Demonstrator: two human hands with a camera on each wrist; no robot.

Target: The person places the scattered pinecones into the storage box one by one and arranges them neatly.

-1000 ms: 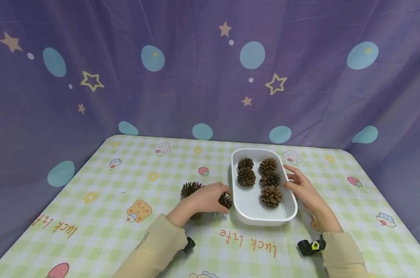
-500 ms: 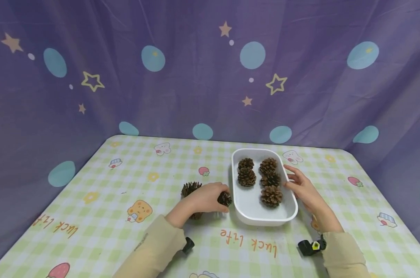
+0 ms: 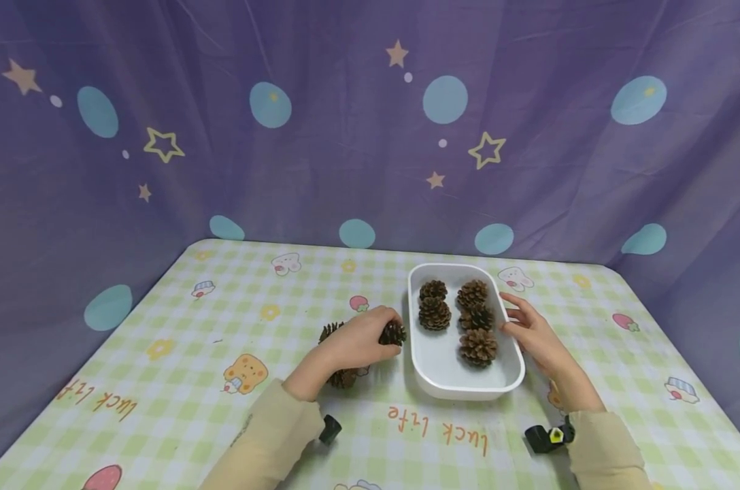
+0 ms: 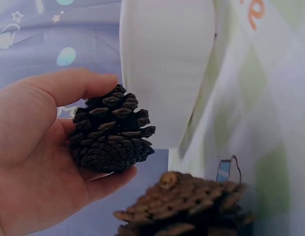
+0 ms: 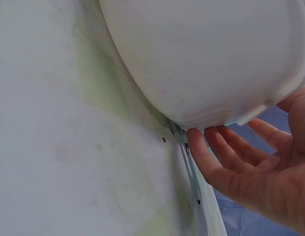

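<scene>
Just left of the white tray (image 3: 511, 371), lifted off the tabletop (image 3: 180, 340): dark pinecone (image 3: 392, 333) in left hand (image 3: 358, 344), fingers (image 4: 73, 86) and thumb curled round it. Cone's broad base faces the tray wall; tray lies to its right, near. Bare tray floor sits at the near end, below five cones. Second loose pinecone (image 3: 341, 376) rests under the left wrist. Right hand (image 3: 532, 333) is farther off, fingers straight, touching the tray's right wall.

Both arms in pale beige long sleeves (image 3: 272, 435). Small black camera units strapped at each wrist; right unit (image 3: 547, 434) shows yellow marking.
</scene>
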